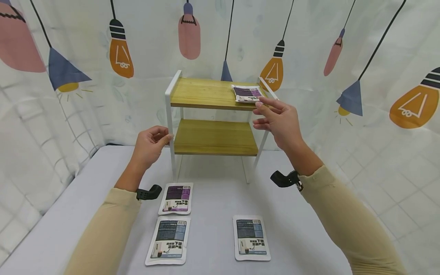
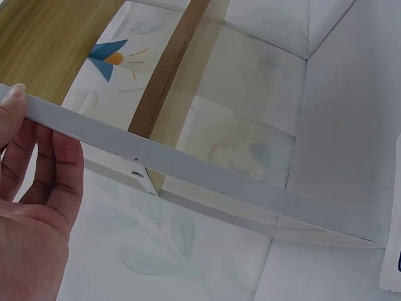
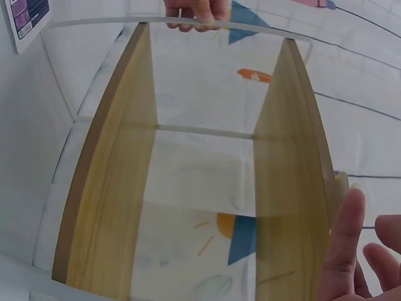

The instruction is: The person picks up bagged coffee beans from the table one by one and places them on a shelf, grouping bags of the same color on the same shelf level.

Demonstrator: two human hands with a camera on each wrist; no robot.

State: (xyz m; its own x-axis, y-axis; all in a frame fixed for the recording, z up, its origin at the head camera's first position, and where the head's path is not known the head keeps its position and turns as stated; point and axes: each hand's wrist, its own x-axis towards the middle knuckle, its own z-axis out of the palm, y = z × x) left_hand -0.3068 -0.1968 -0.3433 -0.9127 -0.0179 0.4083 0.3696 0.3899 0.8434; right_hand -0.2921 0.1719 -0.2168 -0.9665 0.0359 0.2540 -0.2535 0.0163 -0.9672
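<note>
A two-tier shelf rack point(image 1: 213, 139) with wooden boards and a white frame stands before me. My left hand point(image 1: 151, 145) pinches its white front-left post point(image 2: 207, 172) between thumb and fingers. On the right side of the top board point(image 1: 203, 91) lies a white packet with a purple label point(image 1: 248, 94). Beside that packet's near right corner is my right hand point(image 1: 276, 118), its fingers loosely extended; in the right wrist view the fingers point(image 3: 344, 244) are apart, with nothing seen between them. Whether a fingertip touches the packet is hard to tell.
On the white table point(image 1: 213, 236), a purple-labelled packet point(image 1: 176, 198) lies above a blue-labelled packet point(image 1: 168, 240) at the left. Another blue-labelled packet point(image 1: 252, 237) lies to the right. Behind the rack hangs a curtain point(image 1: 148, 95) printed with lamps.
</note>
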